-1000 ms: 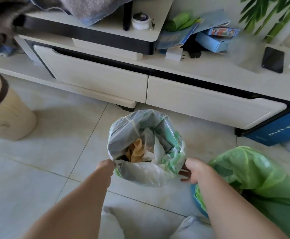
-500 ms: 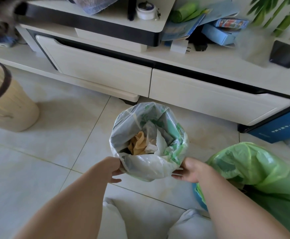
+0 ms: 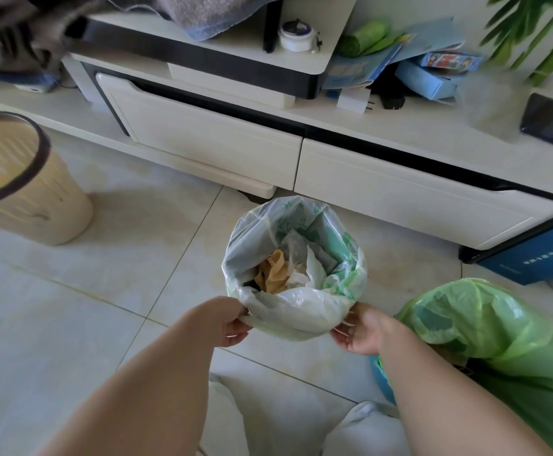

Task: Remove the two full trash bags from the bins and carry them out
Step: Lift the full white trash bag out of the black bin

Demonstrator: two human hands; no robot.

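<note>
So this looked like step one, freeing the first bag. The whitish trash bag (image 3: 288,311) sat on the floor right in front of the low white cabinet (image 3: 400,199), its rim folded over a bin I couldn't really see. The left hand (image 3: 232,320) pinched that rim on the side away from the cabinet, and the right hand (image 3: 364,334) did the same, fingers curled under the plastic. The green trash bag (image 3: 472,317) sat further out from the cabinet, with no hand on it. Next move, I'd guess: peel the rim off all round, gather it, lift straight up.
</note>
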